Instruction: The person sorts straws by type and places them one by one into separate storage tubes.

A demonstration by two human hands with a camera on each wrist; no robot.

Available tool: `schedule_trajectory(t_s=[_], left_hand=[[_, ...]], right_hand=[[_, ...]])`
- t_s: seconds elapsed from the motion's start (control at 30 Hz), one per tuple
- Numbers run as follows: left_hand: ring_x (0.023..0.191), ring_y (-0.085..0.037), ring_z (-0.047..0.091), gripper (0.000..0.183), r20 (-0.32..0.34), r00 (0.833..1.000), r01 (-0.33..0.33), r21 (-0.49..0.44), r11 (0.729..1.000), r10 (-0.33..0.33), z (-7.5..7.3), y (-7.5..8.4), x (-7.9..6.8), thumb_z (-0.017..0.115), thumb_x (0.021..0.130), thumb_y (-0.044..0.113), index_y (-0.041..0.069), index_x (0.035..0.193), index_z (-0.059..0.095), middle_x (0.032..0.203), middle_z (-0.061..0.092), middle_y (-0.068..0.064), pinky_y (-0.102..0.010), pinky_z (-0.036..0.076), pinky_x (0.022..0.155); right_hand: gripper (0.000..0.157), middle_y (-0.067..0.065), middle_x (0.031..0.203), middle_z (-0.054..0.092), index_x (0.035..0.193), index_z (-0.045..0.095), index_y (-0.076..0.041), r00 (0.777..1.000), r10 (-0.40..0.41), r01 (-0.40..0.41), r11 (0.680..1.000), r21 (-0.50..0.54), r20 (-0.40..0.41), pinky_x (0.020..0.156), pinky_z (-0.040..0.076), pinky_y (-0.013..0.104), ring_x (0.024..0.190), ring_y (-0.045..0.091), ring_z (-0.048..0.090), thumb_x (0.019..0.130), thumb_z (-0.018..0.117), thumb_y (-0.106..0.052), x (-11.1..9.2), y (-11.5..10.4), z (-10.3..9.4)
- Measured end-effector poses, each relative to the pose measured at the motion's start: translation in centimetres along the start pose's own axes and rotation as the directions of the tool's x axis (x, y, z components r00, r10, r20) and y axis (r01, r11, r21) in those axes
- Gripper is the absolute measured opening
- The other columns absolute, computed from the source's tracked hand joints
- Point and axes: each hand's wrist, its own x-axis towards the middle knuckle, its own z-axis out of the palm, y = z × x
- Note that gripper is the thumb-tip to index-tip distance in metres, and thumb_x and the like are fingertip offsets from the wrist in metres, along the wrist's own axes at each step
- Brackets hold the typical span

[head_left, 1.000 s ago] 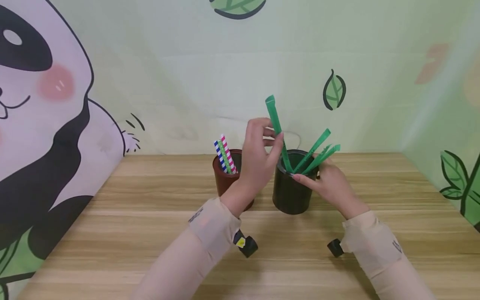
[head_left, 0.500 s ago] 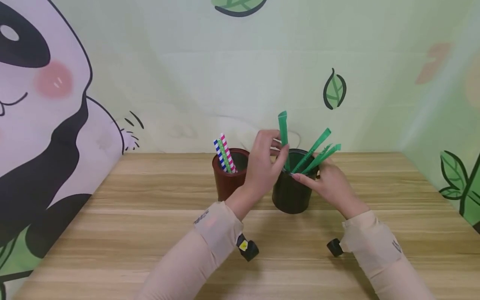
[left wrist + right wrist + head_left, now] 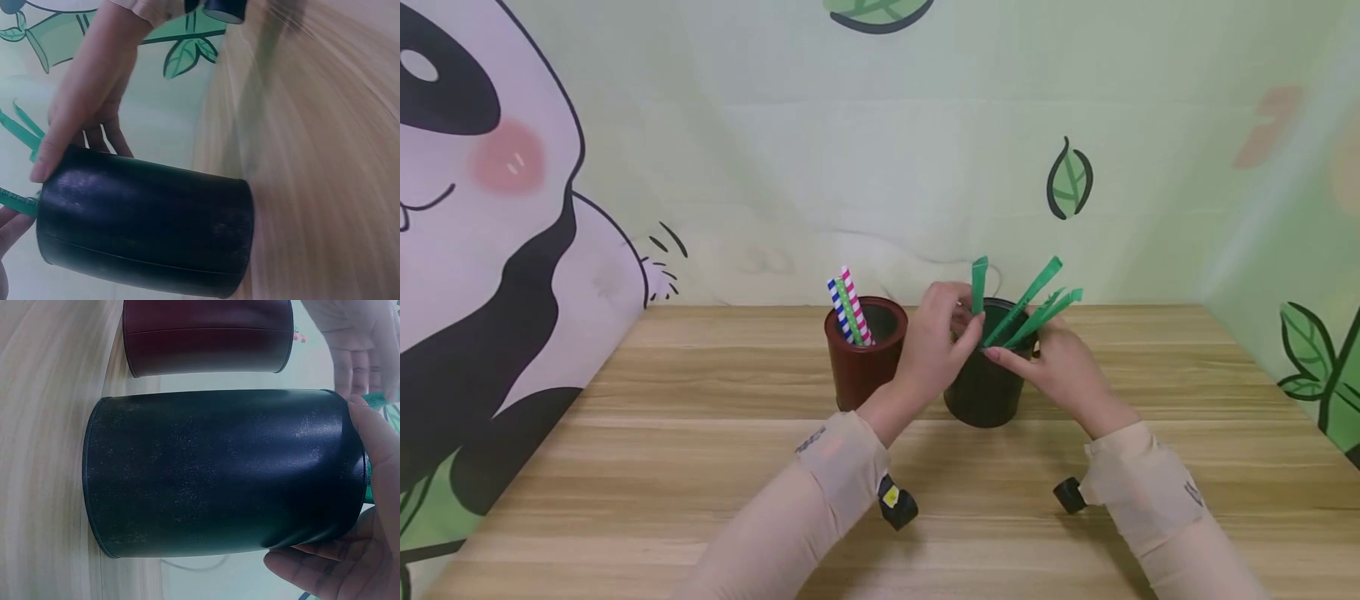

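Note:
My left hand (image 3: 934,346) pinches a slim green wrapped straw (image 3: 979,279) between thumb and fingers. Its lower end is down inside the black cylindrical holder (image 3: 983,396), hidden behind the rim and hand. Several other green wrapped straws (image 3: 1026,300) lean to the right in the same holder. Around the holder's right side my right hand (image 3: 1067,367) grips, thumb at the near rim; in the right wrist view its fingers (image 3: 306,575) press the dark leathery wall. The holder (image 3: 144,225) stands upright on the table.
Just left stands a dark red holder (image 3: 861,379) with blue, green and pink patterned paper straws (image 3: 852,312). The wood-grain table (image 3: 700,467) meets a pale green backdrop (image 3: 760,167) printed with leaves and a panda. A small black camera (image 3: 898,504) hangs from the left wrist.
My left hand has lowered the green wrapped straw deeper into the black holder, moving down and slightly right. More of the red holder shows now. The right hand keeps its grip in place.

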Motion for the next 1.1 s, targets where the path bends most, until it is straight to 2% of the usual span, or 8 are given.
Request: schedule_trajectory(t_s=[0.13,0.27,0.37,0.6,0.7,0.8,0.97,1.1], left_hand=[[0.083,-0.021,0.065,0.018,0.029,0.999,-0.022,0.043,0.999,0.021,0.2,-0.4,-0.3,0.061,0.091,0.003,-0.002,0.106,0.054,0.101,0.055,-0.016,-0.017,0.055,0.075],[0.086,-0.019,0.066,0.019,0.075,0.997,-0.034,0.113,0.993,0.026,0.5,-0.8,-0.6,0.061,0.091,0.006,0.001,0.108,0.053,0.102,0.055,-0.014,-0.020,0.055,0.079],[0.086,-0.018,0.066,0.020,0.091,0.996,-0.034,0.156,0.987,0.020,0.6,-1.0,-0.8,0.061,0.091,0.008,0.003,0.110,0.053,0.104,0.056,-0.012,-0.020,0.055,0.079],[0.088,-0.018,0.067,0.024,0.097,0.995,-0.016,0.165,0.986,0.000,0.9,-0.9,-1.4,0.063,0.091,0.009,0.003,0.112,0.054,0.104,0.056,-0.012,-0.023,0.056,0.080],[0.089,-0.017,0.067,0.026,0.099,0.995,-0.019,0.171,0.985,0.002,0.8,-0.6,-1.5,0.063,0.091,0.011,0.004,0.114,0.054,0.105,0.057,-0.012,-0.023,0.055,0.080],[0.090,-0.016,0.066,0.027,0.096,0.995,-0.029,0.197,0.980,0.011,0.5,-0.2,-1.5,0.064,0.091,0.013,0.005,0.115,0.055,0.106,0.057,-0.011,-0.021,0.055,0.077],[0.093,-0.017,0.062,0.031,0.093,0.994,-0.073,0.263,0.962,0.050,-1.0,0.1,-1.9,0.068,0.089,0.018,0.006,0.116,0.058,0.108,0.059,-0.009,-0.024,0.054,0.084],[0.098,-0.019,0.060,0.038,0.093,0.989,-0.138,0.351,0.926,0.113,-2.7,-0.1,-2.4,0.072,0.086,0.022,0.007,0.118,0.060,0.109,0.061,-0.009,-0.029,0.053,0.088]], right_hand=[[0.057,0.019,0.110,0.063,0.125,0.052,-0.005,1.000,-0.013,0.013,1.000,-0.004,-0.008,0.082,0.050,0.047,0.091,0.031,0.059,0.087,0.066,-0.046,0.1,0.0,0.1],[0.056,0.015,0.097,0.060,0.124,0.051,-0.006,1.000,-0.017,0.017,1.000,-0.018,-0.005,0.071,0.045,0.036,0.081,0.027,0.055,0.088,0.066,-0.046,0.1,0.0,0.3],[0.058,0.013,0.093,0.058,0.126,0.050,-0.006,1.000,-0.015,0.015,1.000,-0.027,0.004,0.069,0.043,0.033,0.078,0.025,0.054,0.088,0.065,-0.047,0.0,0.0,0.3],[0.064,0.020,0.113,0.061,0.133,0.047,-0.005,1.000,-0.002,0.002,1.000,-0.011,0.006,0.080,0.049,0.045,0.093,0.033,0.059,0.088,0.065,-0.046,-0.2,0.4,0.0],[0.065,0.020,0.111,0.061,0.133,0.046,-0.002,1.000,0.008,-0.008,1.000,-0.015,0.003,0.076,0.049,0.041,0.088,0.032,0.058,0.089,0.064,-0.046,-0.4,0.7,-0.2],[0.067,0.023,0.112,0.061,0.133,0.045,0.000,1.000,0.021,-0.021,1.000,-0.020,0.001,0.074,0.050,0.041,0.086,0.032,0.059,0.089,0.064,-0.046,-0.5,0.9,-0.4],[0.067,0.025,0.118,0.061,0.134,0.044,0.000,1.000,0.023,-0.023,0.999,-0.027,0.005,0.077,0.052,0.047,0.090,0.033,0.060,0.089,0.064,-0.045,-0.7,1.4,-0.6],[0.067,0.026,0.122,0.059,0.135,0.043,-0.001,1.000,0.013,-0.012,1.000,-0.026,0.026,0.077,0.053,0.049,0.093,0.036,0.062,0.090,0.063,-0.045,-0.5,1.5,-0.8]])
